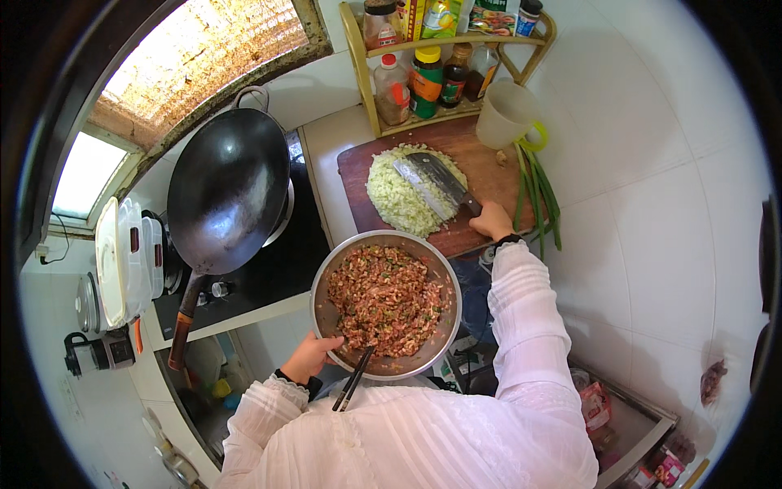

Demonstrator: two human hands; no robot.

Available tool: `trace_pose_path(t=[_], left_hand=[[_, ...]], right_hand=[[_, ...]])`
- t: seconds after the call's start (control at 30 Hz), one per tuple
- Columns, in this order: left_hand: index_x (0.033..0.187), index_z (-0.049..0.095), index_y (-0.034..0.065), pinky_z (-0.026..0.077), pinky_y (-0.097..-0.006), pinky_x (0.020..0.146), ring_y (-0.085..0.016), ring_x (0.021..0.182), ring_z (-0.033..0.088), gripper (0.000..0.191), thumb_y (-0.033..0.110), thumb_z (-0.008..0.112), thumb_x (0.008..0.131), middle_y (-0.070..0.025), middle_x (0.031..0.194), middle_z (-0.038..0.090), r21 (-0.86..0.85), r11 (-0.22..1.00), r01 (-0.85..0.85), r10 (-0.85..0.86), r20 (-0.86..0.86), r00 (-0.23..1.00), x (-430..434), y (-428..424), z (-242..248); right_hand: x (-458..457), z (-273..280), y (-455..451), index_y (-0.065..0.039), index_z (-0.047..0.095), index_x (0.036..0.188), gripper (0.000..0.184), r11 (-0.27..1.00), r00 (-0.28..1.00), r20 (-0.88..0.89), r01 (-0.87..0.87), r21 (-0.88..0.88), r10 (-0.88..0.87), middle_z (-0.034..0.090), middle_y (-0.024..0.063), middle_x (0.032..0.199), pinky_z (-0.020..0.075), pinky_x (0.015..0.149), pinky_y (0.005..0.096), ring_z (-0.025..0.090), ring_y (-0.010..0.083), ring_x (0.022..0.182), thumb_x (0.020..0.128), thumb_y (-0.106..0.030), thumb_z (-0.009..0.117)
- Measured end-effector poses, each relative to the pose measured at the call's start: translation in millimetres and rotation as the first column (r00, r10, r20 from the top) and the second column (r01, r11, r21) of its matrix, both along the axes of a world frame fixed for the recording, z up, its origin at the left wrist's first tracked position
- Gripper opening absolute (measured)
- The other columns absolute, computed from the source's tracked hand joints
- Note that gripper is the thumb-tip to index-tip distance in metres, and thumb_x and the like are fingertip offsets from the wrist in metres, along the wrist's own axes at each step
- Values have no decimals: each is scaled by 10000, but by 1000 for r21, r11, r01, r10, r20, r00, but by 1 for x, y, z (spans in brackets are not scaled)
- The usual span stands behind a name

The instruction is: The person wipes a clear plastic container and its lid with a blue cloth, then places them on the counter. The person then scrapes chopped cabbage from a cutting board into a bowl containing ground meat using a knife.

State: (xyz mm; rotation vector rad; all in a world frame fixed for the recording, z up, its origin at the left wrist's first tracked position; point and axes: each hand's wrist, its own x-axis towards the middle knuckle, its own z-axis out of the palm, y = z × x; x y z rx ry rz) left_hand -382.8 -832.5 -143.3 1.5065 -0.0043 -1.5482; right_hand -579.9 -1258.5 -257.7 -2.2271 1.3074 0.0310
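My left hand (310, 359) grips the near-left rim of a steel bowl (453, 324), thumb over the edge. Minced meat (385, 299) flecked with green fills much of the bowl, and a pair of dark chopsticks (354, 378) leans out over its near rim. My right hand (493, 221) is closed around the handle of a cleaver (437, 173). The cleaver's blade lies on a mound of finely chopped pale green vegetable (391, 192), with bits stuck to the metal. Under the mound is a wooden cutting board (489, 168).
A wok (229, 189) sits tilted on the black gas stove (305, 244) at left. Behind the board stands a rack (452, 43) of bottles and jars. A plastic measuring jug (504, 116) and scallions (537, 189) lie along the board's right side, near the tiled wall (647, 202).
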Motion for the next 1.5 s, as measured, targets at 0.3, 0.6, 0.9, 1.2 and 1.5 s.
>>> trace_pose_path(t=[0.3,0.6,0.9,1.2,1.5], left_hand=[[1248,464,5,575,-338,661,-219,864,675,375,38,549,884,-117,1116,636,63,998,-17,18,-8,1000,14,-19,-11],[1245,454,-14,581,-364,674,-239,857,678,369,30,536,888,-139,1086,640,60,996,-72,75,-48,996,14,-20,1],[1224,477,-14,582,-324,650,-211,834,681,348,30,537,885,-124,1072,648,59,992,-110,112,-41,993,5,-25,16],[1232,469,-11,585,-338,628,-217,807,685,357,46,532,884,-127,1065,651,93,985,-144,149,-57,987,0,-33,14],[1220,460,-39,590,-348,638,-232,821,688,349,35,509,883,-142,1063,651,86,986,-142,149,-73,986,1,-47,23]], right_hand=[[-34,2,2,25,576,1035,435,955,931,271,183,232,-244,634,251,957,474,757,440,602,426,893,701,-236,673],[-69,-13,6,59,537,1094,441,926,894,258,378,2,-366,629,286,987,465,813,464,586,454,957,728,-165,639],[-36,3,3,65,492,1141,456,961,955,125,259,93,-270,602,304,1051,458,835,473,565,464,996,751,-139,609],[-1,-7,-12,37,508,1018,354,973,975,168,106,207,-142,619,249,860,469,706,456,604,429,811,722,-130,606],[-11,18,-7,-16,486,966,262,690,845,286,129,713,-453,505,57,593,373,408,324,481,163,433,729,-14,597]])
